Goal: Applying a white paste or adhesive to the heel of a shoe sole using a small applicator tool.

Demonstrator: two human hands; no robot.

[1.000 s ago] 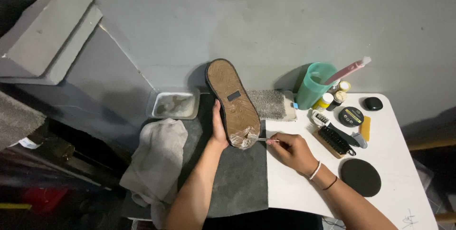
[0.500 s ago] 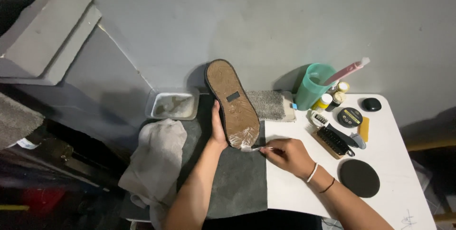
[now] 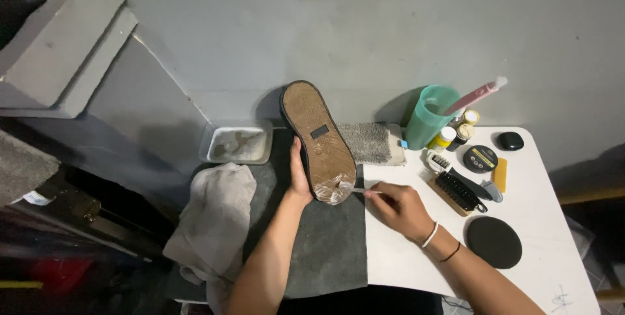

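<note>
My left hand [image 3: 297, 178] grips the side of a shoe [image 3: 318, 138], which stands tilted with its tan sole facing me and its heel resting on the dark grey mat [image 3: 325, 250]. The heel end of the sole is wet with white foam. My right hand [image 3: 398, 205] pinches a thin white-handled brush [image 3: 360, 190] whose tip touches the foamy heel.
A clear tray of soapy water [image 3: 237, 142] and a beige cloth [image 3: 218, 217] lie left. On the white table [image 3: 553, 269] are a teal cup [image 3: 431, 115] with a pink brush, small bottles, a round tin [image 3: 480, 158], brushes [image 3: 458, 191], a black round pad [image 3: 494, 242] and a grey sponge block [image 3: 371, 142].
My right hand and the thin brush moved slightly left and down along the heel, then back up to the right. The shoe and my left hand stayed put.
</note>
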